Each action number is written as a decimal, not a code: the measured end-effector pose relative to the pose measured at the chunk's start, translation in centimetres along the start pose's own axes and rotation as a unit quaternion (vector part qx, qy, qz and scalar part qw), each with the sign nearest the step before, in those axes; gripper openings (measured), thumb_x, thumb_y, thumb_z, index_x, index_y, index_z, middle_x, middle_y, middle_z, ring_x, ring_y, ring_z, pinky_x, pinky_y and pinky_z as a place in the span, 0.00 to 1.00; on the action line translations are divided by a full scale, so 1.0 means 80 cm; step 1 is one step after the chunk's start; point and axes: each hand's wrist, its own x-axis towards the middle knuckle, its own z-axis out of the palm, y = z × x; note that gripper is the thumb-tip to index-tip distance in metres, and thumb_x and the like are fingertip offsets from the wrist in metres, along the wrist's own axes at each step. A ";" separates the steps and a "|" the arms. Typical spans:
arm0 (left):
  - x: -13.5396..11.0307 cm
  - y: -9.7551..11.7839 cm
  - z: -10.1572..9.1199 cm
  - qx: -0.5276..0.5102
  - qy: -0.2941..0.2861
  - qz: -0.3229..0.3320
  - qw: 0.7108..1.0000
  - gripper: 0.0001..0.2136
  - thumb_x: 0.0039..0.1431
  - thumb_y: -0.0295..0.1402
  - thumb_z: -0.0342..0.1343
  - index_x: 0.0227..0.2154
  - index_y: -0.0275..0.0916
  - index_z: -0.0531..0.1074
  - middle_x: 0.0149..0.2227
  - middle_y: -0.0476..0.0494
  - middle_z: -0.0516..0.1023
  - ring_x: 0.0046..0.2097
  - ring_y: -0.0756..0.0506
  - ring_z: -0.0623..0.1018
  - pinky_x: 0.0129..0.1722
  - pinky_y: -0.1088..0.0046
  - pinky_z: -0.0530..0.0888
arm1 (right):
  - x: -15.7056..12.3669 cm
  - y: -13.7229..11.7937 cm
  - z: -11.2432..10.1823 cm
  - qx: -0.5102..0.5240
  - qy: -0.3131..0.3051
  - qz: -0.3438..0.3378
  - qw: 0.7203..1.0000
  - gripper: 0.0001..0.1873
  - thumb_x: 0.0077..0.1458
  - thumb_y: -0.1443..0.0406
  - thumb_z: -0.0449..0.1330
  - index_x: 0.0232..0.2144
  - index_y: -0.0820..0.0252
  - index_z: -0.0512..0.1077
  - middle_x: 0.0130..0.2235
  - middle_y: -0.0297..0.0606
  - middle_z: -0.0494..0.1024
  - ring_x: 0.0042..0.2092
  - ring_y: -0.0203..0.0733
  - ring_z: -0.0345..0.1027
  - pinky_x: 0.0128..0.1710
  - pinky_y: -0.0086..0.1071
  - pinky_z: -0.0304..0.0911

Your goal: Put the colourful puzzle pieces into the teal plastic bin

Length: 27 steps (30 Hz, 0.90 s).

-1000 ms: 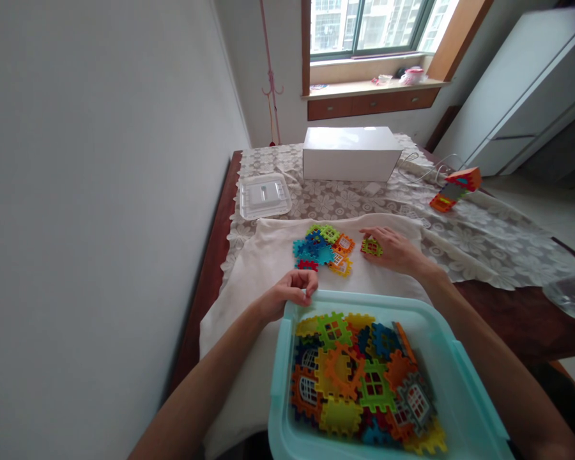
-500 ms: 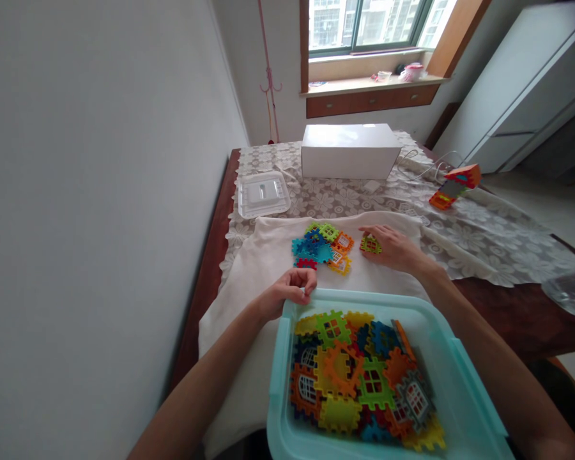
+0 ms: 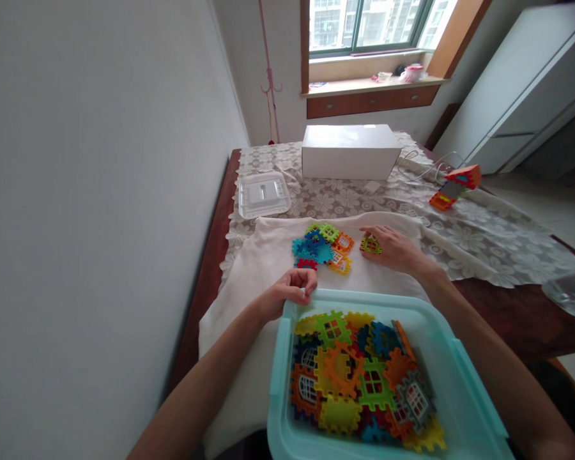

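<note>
My right hand is closed around a small piece built of green and red interlocking building blocks, low over the white cloth; part of it is hidden by my fingers. My left hand is curled with fingertips pressed together at the far left corner of a light teal plastic bin. What is between those fingers, if anything, I cannot make out. Inside the bin lies a jumble of toothed plastic building blocks, some with window grids. A small heap of blue, green, orange, yellow and red building blocks rests between my hands.
A white cloth covers the near part of a lace-covered table. Further back are a clear plastic lid and a white box. An assembled block structure stands at right. A wall borders the left side.
</note>
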 end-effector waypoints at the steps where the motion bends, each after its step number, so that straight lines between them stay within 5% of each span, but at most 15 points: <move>1: 0.001 0.000 -0.001 0.001 -0.002 0.001 1.000 0.13 0.34 0.27 0.69 0.22 0.38 0.68 0.18 0.55 0.67 0.18 0.56 0.62 0.17 0.81 0.57 | 0.001 0.000 0.000 0.003 0.004 0.000 1.000 0.31 0.61 0.59 0.63 0.66 0.52 0.70 0.61 0.48 0.80 0.62 0.64 0.75 0.63 0.59 0.72; 7: 0.000 -0.001 -0.001 0.000 -0.008 0.001 1.000 0.13 0.35 0.28 0.69 0.23 0.38 0.68 0.19 0.55 0.67 0.18 0.56 0.62 0.18 0.81 0.58 | 0.004 -0.016 -0.019 0.168 0.064 0.003 0.984 0.28 0.60 0.57 0.66 0.62 0.50 0.72 0.55 0.46 0.82 0.57 0.58 0.78 0.62 0.57 0.73; 9: -0.001 0.000 0.000 0.002 -0.004 0.003 1.000 0.14 0.35 0.29 0.69 0.23 0.38 0.68 0.19 0.55 0.67 0.19 0.56 0.63 0.18 0.81 0.58 | -0.001 -0.035 -0.038 0.325 0.073 -0.030 0.942 0.28 0.60 0.53 0.69 0.60 0.49 0.72 0.56 0.45 0.80 0.58 0.56 0.77 0.63 0.53 0.73; 12: -0.001 -0.001 0.000 0.003 -0.008 0.001 1.000 0.14 0.35 0.29 0.69 0.22 0.37 0.68 0.19 0.56 0.66 0.18 0.56 0.63 0.18 0.81 0.58 | -0.019 -0.073 -0.073 0.523 0.046 -0.113 0.844 0.30 0.59 0.47 0.70 0.61 0.42 0.73 0.57 0.41 0.80 0.60 0.55 0.76 0.64 0.52 0.72; 16: 0.002 -0.004 -0.004 -0.002 -0.009 -0.002 1.000 0.14 0.34 0.28 0.69 0.22 0.38 0.68 0.20 0.55 0.68 0.18 0.56 0.64 0.18 0.81 0.59 | -0.036 -0.105 -0.092 0.562 -0.088 -0.228 0.790 0.47 0.51 0.36 0.71 0.69 0.41 0.69 0.56 0.43 0.82 0.60 0.61 0.76 0.67 0.58 0.68; 19: 0.003 -0.006 -0.007 0.001 -0.006 -0.006 1.000 0.15 0.34 0.29 0.70 0.23 0.38 0.68 0.20 0.55 0.68 0.18 0.55 0.64 0.18 0.80 0.60 | -0.026 -0.103 -0.070 0.537 -0.021 -0.175 0.825 0.37 0.59 0.36 0.64 0.63 0.43 0.74 0.57 0.44 0.81 0.61 0.60 0.75 0.65 0.56 0.69; 22: 0.004 -0.006 -0.009 0.005 -0.010 -0.007 1.000 0.15 0.34 0.29 0.70 0.22 0.38 0.68 0.19 0.55 0.67 0.18 0.56 0.62 0.17 0.80 0.59 | -0.006 -0.085 -0.032 0.368 0.106 -0.054 0.922 0.20 0.65 0.49 0.66 0.54 0.48 0.75 0.54 0.44 0.82 0.57 0.56 0.77 0.63 0.55 0.70; 27: 0.004 -0.004 -0.008 0.012 -0.004 0.002 1.000 0.15 0.35 0.30 0.69 0.22 0.38 0.67 0.18 0.56 0.65 0.18 0.56 0.61 0.18 0.81 0.57 | 0.006 -0.070 0.010 0.174 0.087 -0.041 0.980 0.25 0.60 0.53 0.70 0.55 0.50 0.70 0.62 0.47 0.77 0.64 0.61 0.70 0.65 0.60 0.65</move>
